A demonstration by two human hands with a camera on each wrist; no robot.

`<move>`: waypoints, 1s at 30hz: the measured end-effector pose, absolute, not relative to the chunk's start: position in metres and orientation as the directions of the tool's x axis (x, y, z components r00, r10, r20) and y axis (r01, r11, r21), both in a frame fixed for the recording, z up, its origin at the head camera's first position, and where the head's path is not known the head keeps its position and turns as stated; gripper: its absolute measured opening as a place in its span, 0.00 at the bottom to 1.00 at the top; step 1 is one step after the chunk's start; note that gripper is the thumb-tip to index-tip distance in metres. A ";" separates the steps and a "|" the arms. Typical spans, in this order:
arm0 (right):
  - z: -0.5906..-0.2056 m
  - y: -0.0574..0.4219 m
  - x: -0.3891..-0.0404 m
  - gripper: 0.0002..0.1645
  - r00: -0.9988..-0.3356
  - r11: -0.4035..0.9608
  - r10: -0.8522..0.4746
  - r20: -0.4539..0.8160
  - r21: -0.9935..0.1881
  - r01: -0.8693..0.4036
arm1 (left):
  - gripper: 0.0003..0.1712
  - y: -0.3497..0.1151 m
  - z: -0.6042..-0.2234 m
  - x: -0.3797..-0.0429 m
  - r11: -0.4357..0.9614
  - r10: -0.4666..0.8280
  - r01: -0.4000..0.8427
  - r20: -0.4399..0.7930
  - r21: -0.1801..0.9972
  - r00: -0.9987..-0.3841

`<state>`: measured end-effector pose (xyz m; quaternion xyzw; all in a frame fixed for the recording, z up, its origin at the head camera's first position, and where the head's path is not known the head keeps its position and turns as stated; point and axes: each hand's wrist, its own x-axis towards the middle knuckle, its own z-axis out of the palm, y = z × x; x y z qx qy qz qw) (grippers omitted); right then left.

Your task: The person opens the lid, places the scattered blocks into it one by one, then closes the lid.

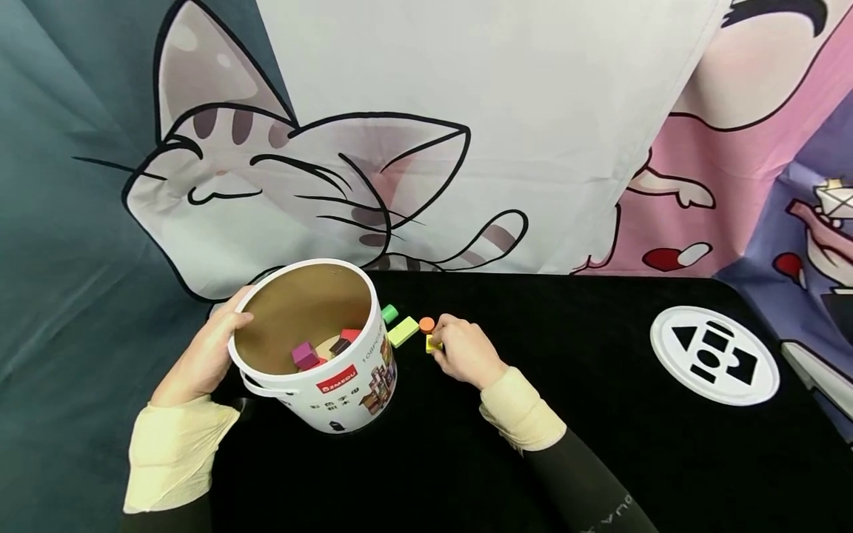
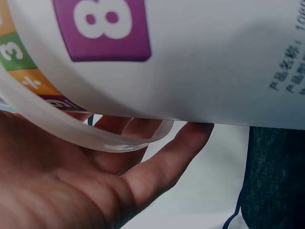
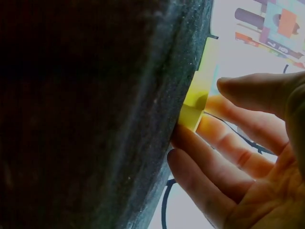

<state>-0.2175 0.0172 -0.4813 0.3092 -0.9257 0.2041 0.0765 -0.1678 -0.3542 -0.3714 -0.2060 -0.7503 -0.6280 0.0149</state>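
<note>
A white plastic bucket point(image 1: 313, 400) with printed blocks on its side leans with its mouth toward me. My left hand point(image 1: 209, 352) grips its rim at the left, thumb over the edge; the left wrist view shows the fingers under the wall, by the white handle point(image 2: 114, 145). Inside lie a purple block point(image 1: 305, 356), a dark brown block point(image 1: 340, 346) and red pieces. On the black table, my right hand point(image 1: 466, 352) has its fingertips at a small yellow block point(image 1: 432, 344). In the right wrist view the thumb stands apart from the yellow block point(image 3: 194, 102).
An orange round block point(image 1: 426, 324), a yellow-green rectangular block point(image 1: 403, 332) and a green cylinder point(image 1: 389, 314) lie between bucket and right hand. A white round lid point(image 1: 673, 363) with shaped holes lies at the right on the black table point(image 1: 566, 333). Cartoon-printed cloth point(image 1: 546, 111) hangs behind.
</note>
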 end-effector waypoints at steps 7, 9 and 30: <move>-0.480 0.014 -0.220 0.09 -0.813 0.741 -0.525 0.253 -0.334 -0.583 | 0.28 -0.359 -0.370 -0.168 0.105 0.276 0.316 0.277 0.943 -0.920; -0.480 0.014 -0.219 0.08 -0.820 0.749 -0.525 0.228 -0.333 -0.572 | 0.29 -0.360 -0.371 -0.167 0.100 0.276 0.316 0.279 0.943 -0.920; -0.484 0.003 -0.202 0.12 -0.806 0.807 -0.498 0.320 -0.171 -0.566 | 0.28 -0.354 -0.373 -0.168 0.088 0.278 0.308 0.274 0.947 -0.921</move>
